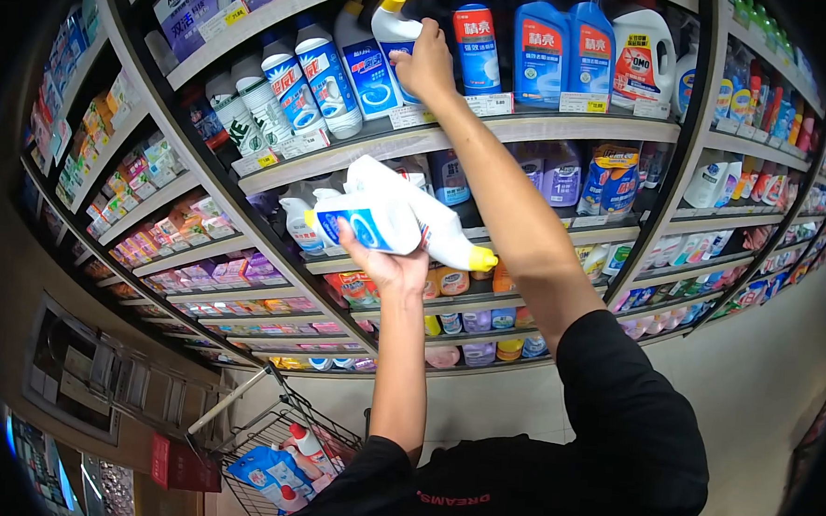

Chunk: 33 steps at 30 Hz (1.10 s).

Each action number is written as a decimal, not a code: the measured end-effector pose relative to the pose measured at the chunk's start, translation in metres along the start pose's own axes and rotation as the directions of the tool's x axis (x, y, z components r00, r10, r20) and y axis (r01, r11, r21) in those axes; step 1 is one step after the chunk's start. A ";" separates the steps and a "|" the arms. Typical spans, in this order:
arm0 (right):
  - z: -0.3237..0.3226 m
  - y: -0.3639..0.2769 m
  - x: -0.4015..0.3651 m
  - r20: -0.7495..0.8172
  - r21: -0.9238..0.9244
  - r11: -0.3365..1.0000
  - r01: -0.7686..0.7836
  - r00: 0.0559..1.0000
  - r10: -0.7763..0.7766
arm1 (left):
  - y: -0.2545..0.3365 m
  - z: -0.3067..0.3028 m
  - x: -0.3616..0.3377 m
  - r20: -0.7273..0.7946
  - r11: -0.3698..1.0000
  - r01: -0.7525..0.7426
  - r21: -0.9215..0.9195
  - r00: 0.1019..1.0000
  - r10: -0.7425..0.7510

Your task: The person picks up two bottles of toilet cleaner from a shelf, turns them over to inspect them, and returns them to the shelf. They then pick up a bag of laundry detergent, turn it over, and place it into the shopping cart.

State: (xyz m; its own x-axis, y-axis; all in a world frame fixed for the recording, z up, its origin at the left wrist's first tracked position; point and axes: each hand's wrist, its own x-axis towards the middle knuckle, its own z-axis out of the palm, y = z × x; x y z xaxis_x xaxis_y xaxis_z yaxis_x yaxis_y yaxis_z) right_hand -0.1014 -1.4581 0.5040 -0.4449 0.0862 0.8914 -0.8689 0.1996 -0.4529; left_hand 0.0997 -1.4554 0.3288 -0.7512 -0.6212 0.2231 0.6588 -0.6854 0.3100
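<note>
My left hand (392,268) is closed around a white toilet cleaner bottle (385,221) with a blue label. A second white bottle (444,230), its yellow cap pointing to the right, lies against the first one above that hand. Up at the shelf, my right hand (429,64) grips another white toilet cleaner bottle (397,31) with a yellow angled cap. This bottle stands in the row beside a similar one (365,64), and my fingers hide part of it. To its right is a blue bottle with a red label (478,47).
Blue bottles (540,52) and a white OMO jug (642,60) stand further right on the upper shelf (532,129). More shelves of packaged goods curve away on both sides. A wire shopping cart (245,436) holding several products is at lower left.
</note>
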 end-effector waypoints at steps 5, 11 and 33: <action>-0.016 0.007 0.038 0.362 -0.104 0.988 -0.111 0.921 0.142 | 0.029 -0.008 -0.028 0.006 0.997 -0.065 0.035 0.998 0.065; -0.007 0.015 0.057 0.492 -0.188 0.977 -0.101 0.852 0.182 | 0.060 -0.055 -0.064 -0.094 0.992 -0.064 0.109 0.993 0.075; -0.119 -0.057 -0.109 0.112 -0.051 0.834 0.550 0.833 -0.542 | 0.091 -0.151 -0.150 -0.248 0.994 0.054 0.097 0.968 -0.029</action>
State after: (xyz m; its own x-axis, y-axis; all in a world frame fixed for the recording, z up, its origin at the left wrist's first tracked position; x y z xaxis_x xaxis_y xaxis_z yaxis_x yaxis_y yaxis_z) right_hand 0.0223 -1.3626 0.4344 0.0761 -0.1462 0.9863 -0.9580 0.2635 0.1130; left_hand 0.2780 -1.4818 0.1843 -0.7367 -0.6759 -0.0217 0.6099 -0.6780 0.4103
